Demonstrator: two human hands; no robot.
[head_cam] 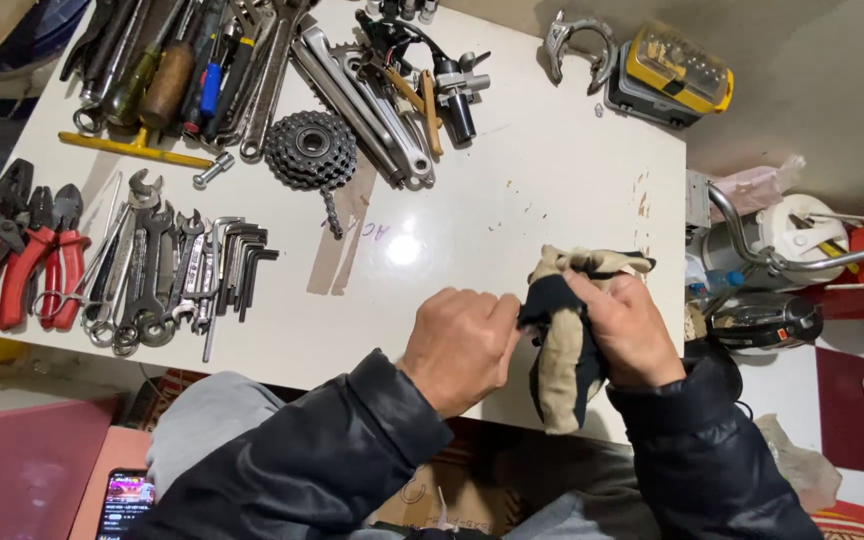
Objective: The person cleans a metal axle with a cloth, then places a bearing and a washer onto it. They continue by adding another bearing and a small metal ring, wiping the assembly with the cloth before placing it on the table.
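From my remote seat I see both hands working one thing: a black and beige work glove [567,340], held just above the near edge of the white table [512,190]. The right hand [632,335] is closed around the glove's upper part, its fingers wrapped over the dark cuff, with the beige fingers of the glove hanging below it. The left hand [460,345] is curled shut too, pinching the glove's black edge just beside the right hand (the fingertips themselves are hidden, so I read the pinch from the knuckles). To handle it well, I judge the right hand should keep a firm hold while the left pulls the edge evenly, not twisting the fabric. Well beyond the left hand lie a bicycle sprocket cluster [310,148] and a row of wrenches [157,270].
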